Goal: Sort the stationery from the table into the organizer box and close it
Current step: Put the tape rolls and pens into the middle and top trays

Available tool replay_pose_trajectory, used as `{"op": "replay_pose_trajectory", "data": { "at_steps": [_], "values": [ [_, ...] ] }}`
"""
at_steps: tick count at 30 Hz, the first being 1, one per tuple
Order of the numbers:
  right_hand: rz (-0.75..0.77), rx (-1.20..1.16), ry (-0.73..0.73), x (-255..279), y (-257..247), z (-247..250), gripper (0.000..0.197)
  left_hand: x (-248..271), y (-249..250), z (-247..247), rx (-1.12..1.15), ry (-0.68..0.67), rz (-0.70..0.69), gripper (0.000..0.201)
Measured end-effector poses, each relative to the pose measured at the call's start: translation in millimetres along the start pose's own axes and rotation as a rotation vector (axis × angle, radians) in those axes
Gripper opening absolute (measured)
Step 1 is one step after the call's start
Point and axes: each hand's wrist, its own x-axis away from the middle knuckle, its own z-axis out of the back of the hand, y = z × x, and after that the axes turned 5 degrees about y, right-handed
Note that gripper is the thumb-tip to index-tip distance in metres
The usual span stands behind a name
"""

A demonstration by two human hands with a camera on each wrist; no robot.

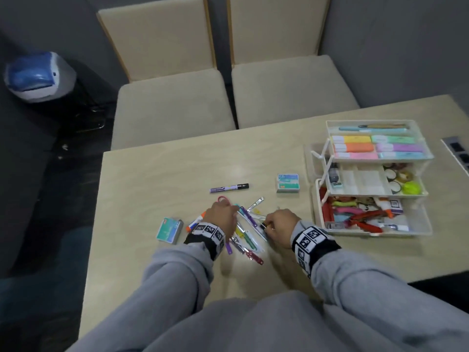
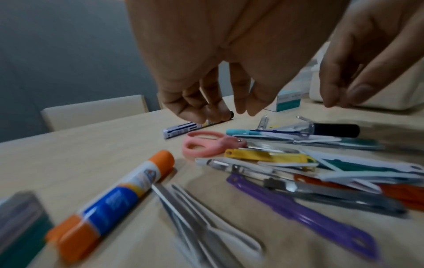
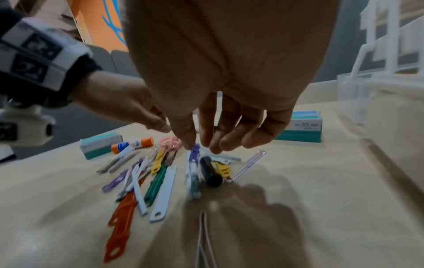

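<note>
The organizer box (image 1: 373,179) stands open at the counter's (image 1: 157,179) right: highlighters (image 1: 378,147) in its top tray, tape rolls (image 1: 402,180) in the middle, tools below, hard to identify. Left hand (image 1: 220,219) and right hand (image 1: 280,228) hover over the cutter pile (image 1: 247,231), fingers loosely spread, gripping nothing.

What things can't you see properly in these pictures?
- Head view: the middle of the stationery pile is covered by the left hand and right hand.
- Left wrist view: the staple box is blurred and cut off by the edge.
- Right wrist view: the organizer box is cut off; its contents are hidden.
- Neither hand's grip is clear.
</note>
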Motion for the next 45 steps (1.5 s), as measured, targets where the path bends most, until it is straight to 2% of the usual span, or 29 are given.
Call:
{"op": "replay_pose_trajectory", "data": {
  "at_steps": [4, 8, 13, 17, 21, 23, 26, 30, 32, 34, 37, 39, 41, 45],
  "values": [
    [-0.069, 0.065, -0.061, -3.3, -14.9, -13.6, 0.015, -28.0, 3.0, 3.4, -0.204, -0.095, -0.048, 0.039],
    [-0.187, 0.045, -0.085, -1.5, -19.3, -28.1, 0.02, -46.4, 5.5, -3.4, -0.325, -0.146, -0.102, 0.035],
    [-0.219, 0.096, -0.134, 1.2, -20.3, -38.2, 0.021, -44.3, -1.2, -13.5, -0.327, -0.103, -0.1, 0.034],
    [-0.247, 0.059, -0.125, -2.6, -18.5, -40.1, 0.023, -36.5, -3.9, -13.9, -0.318, -0.09, -0.116, 0.037],
    [-0.214, 0.069, -0.094, 0.3, -19.9, -40.7, 0.029, -29.9, -5.8, -11.3, -0.307, -0.067, -0.11, 0.037],
    [-0.216, 0.008, -0.076, 5.4, -20.1, -36.9, 0.023, -25.6, -7.5, -9.5, -0.282, -0.045, -0.115, 0.039],
    [-0.213, -0.133, 0.017, 15.8, -11.6, -31.4, 0.014, -19.5, -12.7, -5.9, -0.234, 0.001, -0.142, 0.04],
    [-0.252, -0.458, 0.166, 28.7, 2.9, -22.4, 0.006, -15.1, -14.4, 4.9, -0.104, 0.068, -0.174, 0.037],
    [-0.269, -0.555, 0.255, 32.0, 8.2, -16.6, 0.014, -13.9, -12.1, 9.3, -0.034, 0.081, -0.176, 0.029],
    [-0.225, -0.622, 0.292, 35.3, 13.0, -8.9, 0.012, -12.0, -9.2, 11.2, 0.104, 0.123, -0.169, 0.019],
    [-0.206, -0.713, 0.329, 43.5, 27.0, 3.0, 0.01, -12.5, -7.1, 14.9, 0.316, 0.229, -0.16, 0.023],
    [-0.233, -0.756, 0.392, 51.2, 39.3, 11.2, 0.011, -20.0, -10.3, 19.7, 0.271, 0.249, -0.113, 0.031],
    [-0.27, -0.786, 0.466, 61.3, 51.5, 18.6, 0.011, -32.9, -14.9, 25.6, 0.133, 0.218, -0.015, 0.038],
    [-0.343, -0.797, 0.597, 87.7, 79.6, 35.9, 0.017, -52.4, -7.6, 30.1, -0.129, -0.007, 0.106, 0.043]
  ]
}}
